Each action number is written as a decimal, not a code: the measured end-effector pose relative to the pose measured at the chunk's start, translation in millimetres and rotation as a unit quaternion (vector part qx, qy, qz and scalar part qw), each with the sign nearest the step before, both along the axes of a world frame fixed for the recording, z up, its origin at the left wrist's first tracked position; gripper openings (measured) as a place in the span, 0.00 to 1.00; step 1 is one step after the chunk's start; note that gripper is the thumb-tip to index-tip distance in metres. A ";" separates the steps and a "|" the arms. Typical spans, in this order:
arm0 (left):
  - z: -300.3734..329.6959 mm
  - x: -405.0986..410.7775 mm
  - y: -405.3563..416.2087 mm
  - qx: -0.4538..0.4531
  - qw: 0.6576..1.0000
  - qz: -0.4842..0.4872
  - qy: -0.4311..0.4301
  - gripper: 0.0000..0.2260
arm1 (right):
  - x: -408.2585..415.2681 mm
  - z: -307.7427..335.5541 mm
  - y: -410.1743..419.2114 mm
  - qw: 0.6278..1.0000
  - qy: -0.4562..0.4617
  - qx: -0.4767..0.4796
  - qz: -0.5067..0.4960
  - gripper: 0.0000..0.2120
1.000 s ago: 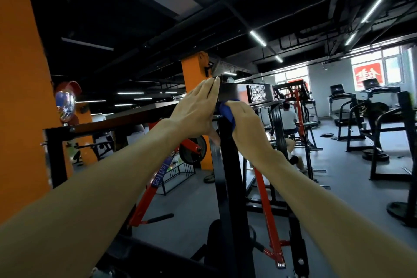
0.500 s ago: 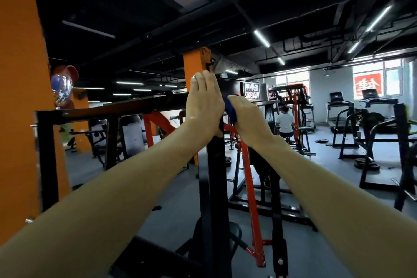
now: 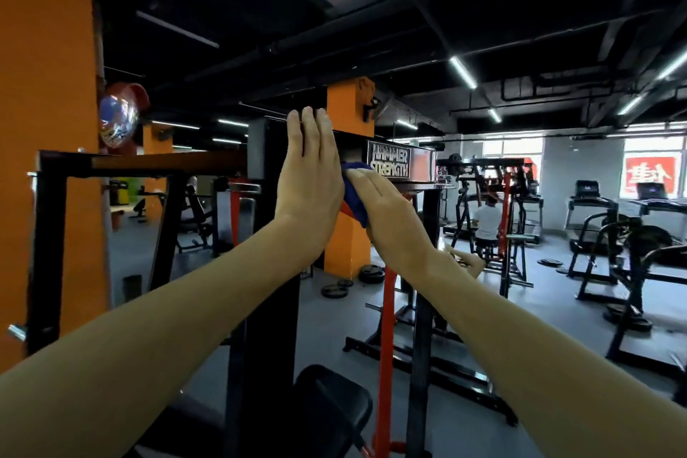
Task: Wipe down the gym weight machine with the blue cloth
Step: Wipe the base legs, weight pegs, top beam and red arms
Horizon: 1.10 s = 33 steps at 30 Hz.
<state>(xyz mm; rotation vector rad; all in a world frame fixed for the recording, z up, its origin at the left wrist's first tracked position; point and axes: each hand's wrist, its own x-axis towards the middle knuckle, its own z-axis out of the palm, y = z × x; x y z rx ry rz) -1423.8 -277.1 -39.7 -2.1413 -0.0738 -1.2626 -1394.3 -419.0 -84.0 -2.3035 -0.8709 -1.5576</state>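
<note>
Two hands met on the machine: left hand flat, released; right hand, at 3 o'clock, grasping the cloth.

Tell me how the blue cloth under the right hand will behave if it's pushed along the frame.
The blue cloth is bunched under the right hand, so it is probably soft and floppy. It will likely crumple rather than slide flat. It looks light. The left hand lies flat on the black upright, which looks rigid.
</note>
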 end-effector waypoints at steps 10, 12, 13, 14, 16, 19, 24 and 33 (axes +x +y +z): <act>-1.3 27.8 -29.5 0.036 0.999 0.000 -0.033 0.42 | 36.4 -6.6 -34.3 0.998 -0.050 0.020 0.041 0.20; -1.0 30.1 -28.0 0.041 0.998 -0.005 -0.045 0.40 | 40.2 -9.6 -35.0 0.996 -0.063 0.025 0.049 0.21; -1.0 31.6 -27.9 0.043 0.998 -0.001 -0.049 0.41 | 42.5 -10.5 -37.1 0.996 -0.068 0.026 0.052 0.22; -1.1 32.1 -28.1 0.045 0.998 0.003 -0.050 0.42 | 45.7 -11.0 -40.2 0.995 -0.075 0.026 0.057 0.22; -0.9 33.8 -29.2 0.046 0.998 0.012 -0.041 0.45 | 53.7 -11.2 -50.7 0.993 -0.091 0.026 0.065 0.20; -0.2 33.5 -33.1 0.030 0.999 0.026 -0.037 0.52 | 67.4 -10.2 -76.1 0.991 -0.103 0.035 0.079 0.21; 5.3 48.0 -69.2 0.029 0.999 0.002 -0.015 0.58 | 98.2 13.1 -146.4 0.981 -0.084 0.173 0.028 0.24; 10.5 126.8 -193.4 0.032 0.997 -0.005 0.076 0.60 | 191.7 18.0 -254.8 0.998 0.032 -0.048 0.023 0.30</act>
